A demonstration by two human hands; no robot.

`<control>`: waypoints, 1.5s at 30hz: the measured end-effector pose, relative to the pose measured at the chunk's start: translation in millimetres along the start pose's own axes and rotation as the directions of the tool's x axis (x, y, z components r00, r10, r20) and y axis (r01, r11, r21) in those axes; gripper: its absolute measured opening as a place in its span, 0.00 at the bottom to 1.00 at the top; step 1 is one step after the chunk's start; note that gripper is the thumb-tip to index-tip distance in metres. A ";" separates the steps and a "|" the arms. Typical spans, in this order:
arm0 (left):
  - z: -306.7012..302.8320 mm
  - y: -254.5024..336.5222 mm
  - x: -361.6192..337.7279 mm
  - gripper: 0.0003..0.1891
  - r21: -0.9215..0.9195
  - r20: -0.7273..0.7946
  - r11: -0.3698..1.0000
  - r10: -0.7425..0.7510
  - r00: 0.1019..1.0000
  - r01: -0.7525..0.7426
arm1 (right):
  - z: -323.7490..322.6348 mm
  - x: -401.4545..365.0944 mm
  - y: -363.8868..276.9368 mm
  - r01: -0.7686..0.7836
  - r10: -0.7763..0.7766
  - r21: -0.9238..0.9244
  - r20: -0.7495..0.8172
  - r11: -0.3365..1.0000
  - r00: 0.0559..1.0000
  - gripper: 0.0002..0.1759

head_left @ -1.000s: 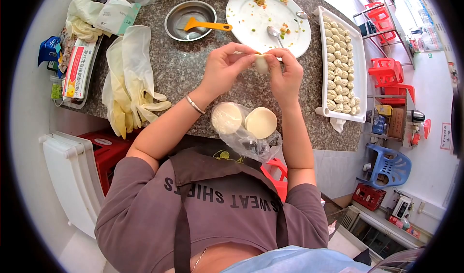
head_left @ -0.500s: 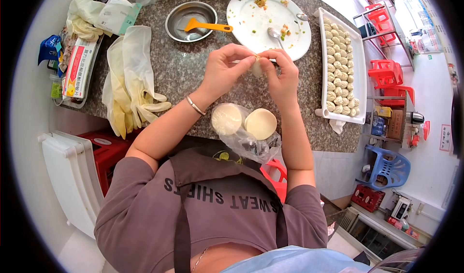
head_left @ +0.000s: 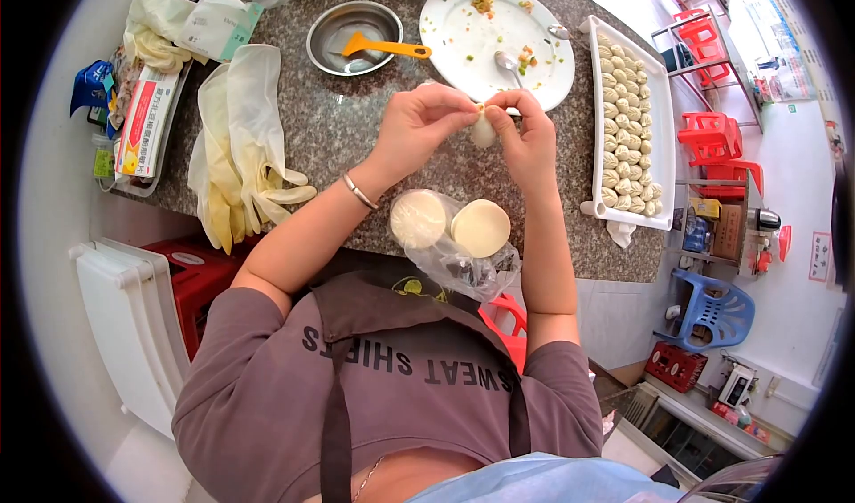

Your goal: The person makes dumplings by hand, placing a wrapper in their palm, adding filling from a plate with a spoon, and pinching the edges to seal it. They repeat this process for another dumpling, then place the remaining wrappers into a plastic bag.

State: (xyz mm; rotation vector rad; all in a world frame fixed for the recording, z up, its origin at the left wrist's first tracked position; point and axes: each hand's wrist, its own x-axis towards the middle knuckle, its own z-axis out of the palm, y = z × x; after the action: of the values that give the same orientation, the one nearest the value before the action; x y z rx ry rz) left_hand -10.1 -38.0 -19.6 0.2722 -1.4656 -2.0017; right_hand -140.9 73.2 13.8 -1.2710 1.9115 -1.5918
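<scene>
Between my two hands hangs a pale dumpling (head_left: pixel 484 133), its upper edge pinched by fingertips from both sides. My left hand (head_left: pixel 423 129), with a bracelet at the wrist, is closed on the edge with thumb and forefinger. My right hand (head_left: pixel 525 138) grips the same edge from the other side. Nearer my body, two stacks of round dumpling wrappers (head_left: pixel 481 228) lie on a clear plastic bag (head_left: pixel 459 271). Just beyond my hands is a white plate (head_left: pixel 496 40) with scraps of filling and spoons.
At the right stands a white tray (head_left: pixel 662 129) filled with rows of pleated dumplings (head_left: pixel 623 120). A steel bowl (head_left: pixel 325 31) with an orange-handled tool (head_left: pixel 387 48) sits at the back. Rubber gloves (head_left: pixel 254 138) and a box (head_left: pixel 150 125) lie on the left of the stone counter (head_left: pixel 347 133).
My hands have shifted slightly to the right, and more of the dumpling shows below my fingertips. Both hands keep pinching its edge.
</scene>
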 end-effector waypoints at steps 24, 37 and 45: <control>-0.5 -0.6 -1.4 0.05 -0.387 0.103 0.846 -0.354 0.929 0.366 | 12.6 -0.7 -2.7 0.067 -0.069 -0.054 -0.049 0.996 0.996 0.04; 3.6 -3.5 -3.7 0.09 -0.225 0.020 0.955 -0.191 0.981 0.190 | 17.5 -4.3 -4.5 0.125 -0.148 -0.192 -0.107 0.973 0.983 0.04; 1.5 12.0 1.4 0.15 -0.457 0.238 0.784 -0.347 0.907 0.420 | 2.5 1.5 2.4 -0.051 0.079 0.232 -0.115 0.972 0.990 0.06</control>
State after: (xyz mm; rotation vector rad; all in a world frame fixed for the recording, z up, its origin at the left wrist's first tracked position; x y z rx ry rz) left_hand -7.6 -39.7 -7.8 0.2192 -0.9576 -2.7051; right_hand -140.9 70.4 11.2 -1.0272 1.7578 -1.8323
